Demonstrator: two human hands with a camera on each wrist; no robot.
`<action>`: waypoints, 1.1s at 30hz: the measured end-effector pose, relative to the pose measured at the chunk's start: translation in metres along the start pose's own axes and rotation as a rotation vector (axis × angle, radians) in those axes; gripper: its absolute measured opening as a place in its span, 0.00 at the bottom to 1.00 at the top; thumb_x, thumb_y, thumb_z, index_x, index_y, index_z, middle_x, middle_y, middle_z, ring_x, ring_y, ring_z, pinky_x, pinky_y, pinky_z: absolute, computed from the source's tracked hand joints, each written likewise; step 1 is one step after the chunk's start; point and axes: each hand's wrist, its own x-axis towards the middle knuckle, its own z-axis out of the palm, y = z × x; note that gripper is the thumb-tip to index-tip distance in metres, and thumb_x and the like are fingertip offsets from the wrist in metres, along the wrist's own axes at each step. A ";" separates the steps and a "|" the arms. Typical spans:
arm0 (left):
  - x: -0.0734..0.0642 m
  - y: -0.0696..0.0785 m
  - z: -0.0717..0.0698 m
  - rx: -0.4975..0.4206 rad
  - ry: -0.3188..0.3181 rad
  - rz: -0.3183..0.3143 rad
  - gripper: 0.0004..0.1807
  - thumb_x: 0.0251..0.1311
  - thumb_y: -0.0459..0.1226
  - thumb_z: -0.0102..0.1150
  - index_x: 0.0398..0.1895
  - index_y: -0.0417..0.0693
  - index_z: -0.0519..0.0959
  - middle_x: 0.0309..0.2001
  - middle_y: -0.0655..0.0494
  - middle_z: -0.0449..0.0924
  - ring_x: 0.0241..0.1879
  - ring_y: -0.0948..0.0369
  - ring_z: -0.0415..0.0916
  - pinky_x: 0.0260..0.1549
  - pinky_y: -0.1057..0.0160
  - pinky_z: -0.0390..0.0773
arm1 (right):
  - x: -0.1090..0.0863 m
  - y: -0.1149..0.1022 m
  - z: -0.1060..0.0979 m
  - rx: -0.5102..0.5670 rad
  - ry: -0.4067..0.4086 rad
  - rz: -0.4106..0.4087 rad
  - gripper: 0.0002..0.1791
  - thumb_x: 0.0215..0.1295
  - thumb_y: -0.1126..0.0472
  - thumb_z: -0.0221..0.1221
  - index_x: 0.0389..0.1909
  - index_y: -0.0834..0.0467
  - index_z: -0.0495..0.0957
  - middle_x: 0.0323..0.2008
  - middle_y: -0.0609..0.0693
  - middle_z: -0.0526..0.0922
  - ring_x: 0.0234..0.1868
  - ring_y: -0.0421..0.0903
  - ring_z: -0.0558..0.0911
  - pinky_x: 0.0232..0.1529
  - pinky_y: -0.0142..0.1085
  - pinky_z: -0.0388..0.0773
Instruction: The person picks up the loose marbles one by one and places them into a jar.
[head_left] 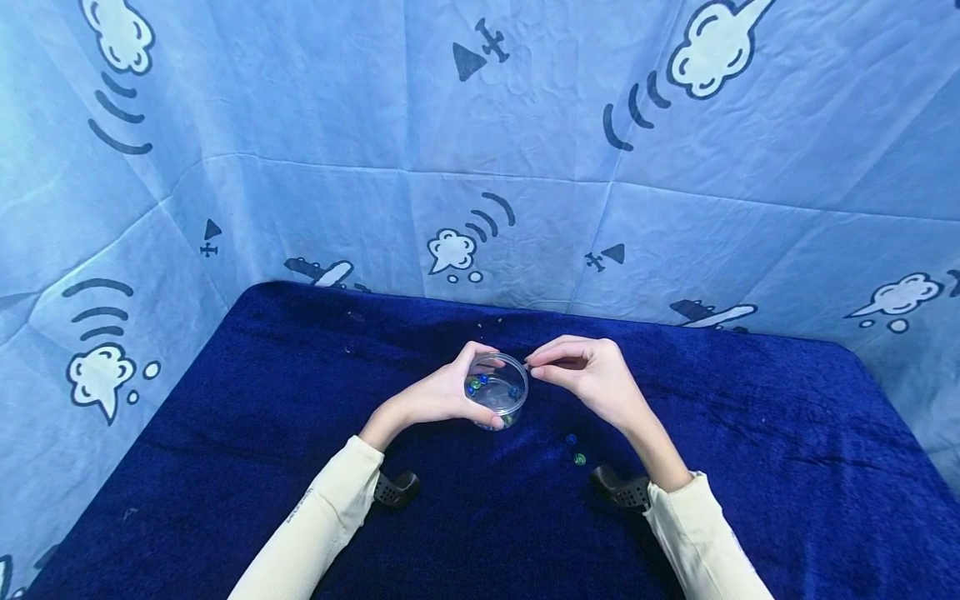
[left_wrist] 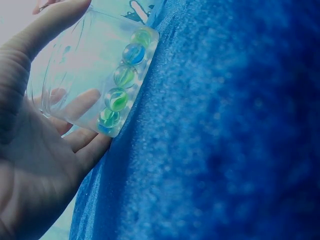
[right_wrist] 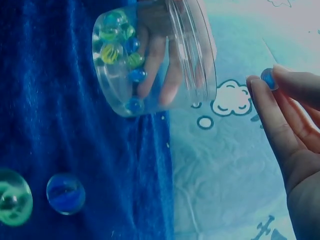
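My left hand (head_left: pixel 438 390) grips a clear round plastic jar (head_left: pixel 517 402) by its side, thumb in front and fingers behind. Several green and blue glass marbles (left_wrist: pixel 117 99) lie on the bottom of the jar, as the left wrist view shows. Just right of the rim, my right hand (head_left: pixel 592 379) pinches a blue marble (right_wrist: pixel 269 78) between thumb and fingertips. Two loose marbles rest on the cloth below the right hand: a blue one (head_left: pixel 572 438) and a green one (head_left: pixel 579 459).
Dark blue plush cloth (head_left: pixel 480 517) covers the table. A light blue curtain (head_left: pixel 337 108) printed with clouds and planes hangs behind and at the sides. Black wrist mounts (head_left: pixel 397 490) stick out from both cream sleeves (head_left: pixel 322 517).
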 end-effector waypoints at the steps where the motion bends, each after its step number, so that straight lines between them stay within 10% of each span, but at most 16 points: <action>1: 0.000 0.000 0.000 0.000 0.000 0.000 0.51 0.49 0.37 0.81 0.73 0.46 0.58 0.71 0.52 0.71 0.71 0.55 0.67 0.70 0.55 0.66 | 0.000 0.000 0.001 0.002 0.001 -0.003 0.04 0.61 0.73 0.70 0.37 0.66 0.89 0.41 0.57 0.89 0.44 0.40 0.87 0.45 0.29 0.83; 33: 0.000 0.001 0.001 -0.015 -0.018 -0.007 0.51 0.51 0.38 0.79 0.74 0.46 0.57 0.72 0.51 0.68 0.72 0.54 0.66 0.68 0.54 0.69 | -0.004 -0.002 0.026 -0.084 -0.079 -0.084 0.05 0.59 0.75 0.70 0.35 0.65 0.89 0.38 0.50 0.90 0.42 0.45 0.87 0.43 0.32 0.85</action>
